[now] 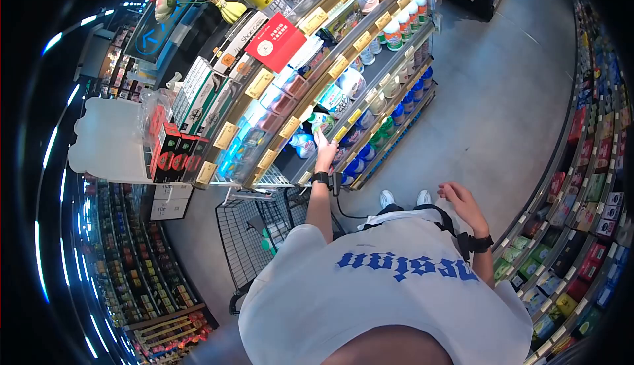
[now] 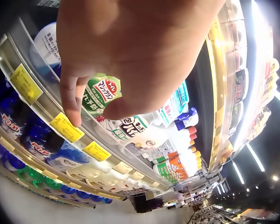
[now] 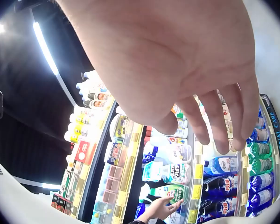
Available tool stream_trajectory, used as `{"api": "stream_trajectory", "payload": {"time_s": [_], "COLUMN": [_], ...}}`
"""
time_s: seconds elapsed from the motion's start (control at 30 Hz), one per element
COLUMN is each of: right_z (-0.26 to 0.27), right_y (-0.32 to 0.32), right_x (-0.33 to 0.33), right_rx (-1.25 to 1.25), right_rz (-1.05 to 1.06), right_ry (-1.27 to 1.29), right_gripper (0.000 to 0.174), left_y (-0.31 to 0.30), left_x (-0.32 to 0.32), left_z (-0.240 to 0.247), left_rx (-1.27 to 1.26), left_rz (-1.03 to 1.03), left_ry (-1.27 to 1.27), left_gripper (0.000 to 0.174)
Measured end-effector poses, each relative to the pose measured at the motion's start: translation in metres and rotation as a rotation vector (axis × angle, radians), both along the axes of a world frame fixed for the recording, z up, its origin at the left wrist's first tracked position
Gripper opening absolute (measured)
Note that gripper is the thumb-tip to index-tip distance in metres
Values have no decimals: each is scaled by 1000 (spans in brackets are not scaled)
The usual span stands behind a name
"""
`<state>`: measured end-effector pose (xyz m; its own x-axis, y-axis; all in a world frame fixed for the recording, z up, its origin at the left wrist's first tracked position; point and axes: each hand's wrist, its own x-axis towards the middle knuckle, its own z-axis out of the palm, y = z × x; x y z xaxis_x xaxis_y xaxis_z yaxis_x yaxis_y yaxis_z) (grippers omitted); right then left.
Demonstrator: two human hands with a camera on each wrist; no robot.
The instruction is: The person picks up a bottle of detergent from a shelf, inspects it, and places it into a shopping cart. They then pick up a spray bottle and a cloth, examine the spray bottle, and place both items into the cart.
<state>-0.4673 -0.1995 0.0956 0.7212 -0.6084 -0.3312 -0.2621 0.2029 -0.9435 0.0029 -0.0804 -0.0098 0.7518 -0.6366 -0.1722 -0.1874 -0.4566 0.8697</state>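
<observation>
My left hand (image 1: 325, 152) reaches to the shelf on the left, at a green-labelled spray bottle (image 2: 101, 94) with Japanese text. In the left wrist view thumb and fingers are spread before the label, one finger overlapping the shelf's front lip. From the right wrist, the left hand (image 3: 161, 211) shows with straight fingers right at the lower part of the bottle, which stays among its neighbours. White refill packs (image 2: 130, 130) stand beside it. My right hand (image 1: 466, 208) hangs by my side, fingers relaxed and holding nothing.
A black wire shopping cart (image 1: 241, 239) with green items stands to the left, below the shelf end. Yellow price tags (image 2: 67, 127) line the shelf edges. Lower shelves hold blue-capped bottles (image 1: 356, 165). Another stocked shelf (image 1: 568, 279) runs along the right, across the grey floor (image 1: 508, 68).
</observation>
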Motion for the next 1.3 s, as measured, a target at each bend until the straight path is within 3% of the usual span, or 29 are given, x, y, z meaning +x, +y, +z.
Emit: {"api": "stream_trajectory", "payload": {"time_s": [0.13,0.23,0.33,0.37,0.47,0.63,0.7,0.77,0.9,1.1,1.23,1.3], "right_z": [-4,-14,-21,-23,-10,0,10,14,15,3,-8,-15], "right_y": [-17,-26,-30,-31,-26,6,35,74,177,340,407,427], "right_x": [-20,-28,-23,-16,16,90,123,154,201,254,286,306], "right_rx": [-4,28,12,-46,-135,-216,-310,-348,-329,-289,-376,-548], "right_rz": [6,37,130,188,335,585,752,841,1019,1183,1184,1144], "right_ry": [-8,20,53,67,70,12,15,-15,-94,-139,-154,-171], "right_gripper": [39,38,37,37,36,34,33,32,28,28,25,24], "left_y": [17,51,100,123,200,310,364,396,482,586,612,623], "left_x": [-40,-70,-105,-109,-125,-170,-187,-214,-260,-303,-303,-298], "left_z": [18,26,48,48,48,96,100,136,152,116,118,116], "left_rx": [8,152,174,173,126,267,305,308,240,280,149,64], "left_rz": [-84,-280,-256,-224,28,476,614,778,1006,1124,1172,1146], "left_ry": [299,396,367,374,43,-321,-481,-460,-515,-574,-395,-343], "left_gripper": [70,44,37,37,31,27,25,28,25,33,32,29]}}
